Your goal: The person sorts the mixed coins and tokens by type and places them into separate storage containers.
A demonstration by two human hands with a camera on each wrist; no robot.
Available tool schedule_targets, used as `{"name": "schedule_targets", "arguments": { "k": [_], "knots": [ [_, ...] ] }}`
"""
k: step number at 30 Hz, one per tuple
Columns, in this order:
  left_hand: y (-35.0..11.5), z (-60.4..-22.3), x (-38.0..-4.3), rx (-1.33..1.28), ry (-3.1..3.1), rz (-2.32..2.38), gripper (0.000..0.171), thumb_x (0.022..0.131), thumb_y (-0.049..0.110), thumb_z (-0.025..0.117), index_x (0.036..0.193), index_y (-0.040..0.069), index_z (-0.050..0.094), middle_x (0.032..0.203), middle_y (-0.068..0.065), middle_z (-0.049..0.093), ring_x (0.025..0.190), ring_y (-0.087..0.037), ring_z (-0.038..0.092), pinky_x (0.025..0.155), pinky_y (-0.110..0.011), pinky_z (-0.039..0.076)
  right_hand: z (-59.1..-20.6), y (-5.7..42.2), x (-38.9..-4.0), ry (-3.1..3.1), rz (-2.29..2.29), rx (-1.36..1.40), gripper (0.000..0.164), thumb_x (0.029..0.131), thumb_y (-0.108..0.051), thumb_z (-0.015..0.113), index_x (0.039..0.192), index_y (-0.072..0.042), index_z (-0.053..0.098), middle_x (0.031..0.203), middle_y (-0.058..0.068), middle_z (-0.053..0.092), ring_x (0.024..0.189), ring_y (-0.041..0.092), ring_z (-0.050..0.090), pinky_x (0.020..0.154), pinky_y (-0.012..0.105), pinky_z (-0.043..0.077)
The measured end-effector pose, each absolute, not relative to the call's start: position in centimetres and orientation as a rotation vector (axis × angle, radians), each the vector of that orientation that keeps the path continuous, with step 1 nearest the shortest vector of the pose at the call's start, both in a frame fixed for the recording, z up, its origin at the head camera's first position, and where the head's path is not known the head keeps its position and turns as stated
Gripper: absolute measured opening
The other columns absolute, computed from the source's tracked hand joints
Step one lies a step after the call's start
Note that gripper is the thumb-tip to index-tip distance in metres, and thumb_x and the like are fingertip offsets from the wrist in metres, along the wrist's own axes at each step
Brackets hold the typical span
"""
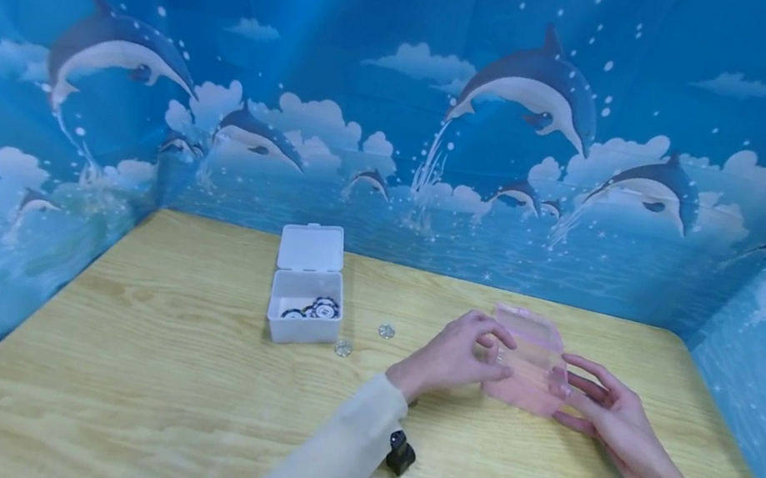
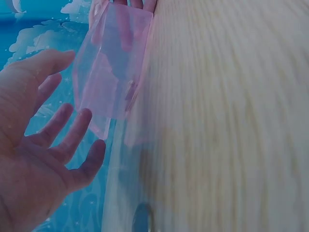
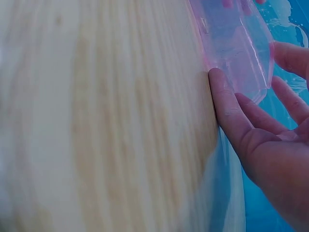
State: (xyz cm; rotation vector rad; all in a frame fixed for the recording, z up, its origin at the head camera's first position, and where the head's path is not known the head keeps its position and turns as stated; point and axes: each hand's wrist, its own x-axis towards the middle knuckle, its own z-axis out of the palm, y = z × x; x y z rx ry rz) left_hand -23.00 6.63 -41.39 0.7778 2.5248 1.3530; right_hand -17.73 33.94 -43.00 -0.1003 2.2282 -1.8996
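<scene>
A translucent pink plastic box point(image 1: 519, 380) stands on the right half of the table, its lid point(image 1: 531, 328) tilted up at the back. My left hand point(image 1: 458, 353) is at the box's left side, fingers loosely bent; in the left wrist view, a gap shows between its fingertips point(image 2: 84, 116) and the pink wall point(image 2: 96, 72). On the other side, my right hand point(image 1: 608, 412) has its fingers spread along the right wall. The right wrist view shows these fingers point(image 3: 224, 92) low by the table, with the thumb point(image 3: 289, 58) at the box edge.
A white box point(image 1: 302, 331) with its lid raised stands left of centre, holding several black-and-white chips point(image 1: 323, 308). Two shiny round pieces point(image 1: 386, 330) lie between the boxes. A dolphin-print curtain point(image 1: 405, 107) borders the wooden table point(image 1: 178, 374).
</scene>
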Motion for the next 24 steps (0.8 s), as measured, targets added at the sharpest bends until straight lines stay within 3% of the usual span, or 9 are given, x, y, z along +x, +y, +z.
{"name": "schedule_targets", "arguments": {
  "k": [7,11,17,24],
  "knots": [
    [5.1,-41.0,-22.8,0.765,2.47,1.411,0.038,0.09,0.031,0.079,0.125,0.022,0.068,0.142,-0.001,0.053,0.125,-0.023,0.061,0.091,-0.029,0.059,-43.0,34.0,-17.7,2.224,-1.902,-0.1,0.063,0.102,-0.013,0.064,0.157,-0.009,0.034,0.125,-0.014,0.063,0.113,-0.001,0.065,0.09,0.036,0.064],
    [4.3,-40.8,-22.7,0.78,2.472,1.388,0.037,0.091,0.037,0.076,0.125,0.025,0.067,0.142,0.002,0.052,0.128,-0.026,0.06,0.092,-0.032,0.058,-43.0,34.1,-17.7,2.217,-1.907,-0.1,0.062,0.102,-0.013,0.063,0.157,-0.009,0.034,0.124,-0.014,0.064,0.112,-0.001,0.066,0.09,0.036,0.064],
    [3.0,-40.3,-22.6,0.796,2.49,1.313,0.042,0.091,0.047,0.075,0.128,0.028,0.066,0.143,0.005,0.053,0.132,-0.027,0.057,0.1,-0.044,0.056,-43.0,34.1,-17.7,2.205,-1.914,-0.099,0.063,0.102,-0.013,0.063,0.157,-0.009,0.034,0.124,-0.013,0.065,0.112,0.0,0.066,0.09,0.035,0.063],
    [1.4,-40.0,-22.4,0.828,2.538,1.166,0.042,0.093,0.043,0.073,0.132,0.03,0.065,0.149,0.008,0.055,0.141,-0.022,0.049,0.117,-0.052,0.043,-42.9,34.1,-17.7,2.23,-1.882,-0.078,0.064,0.102,-0.017,0.065,0.158,-0.011,0.033,0.124,-0.016,0.064,0.112,-0.002,0.066,0.09,0.035,0.063]
  ]
}}
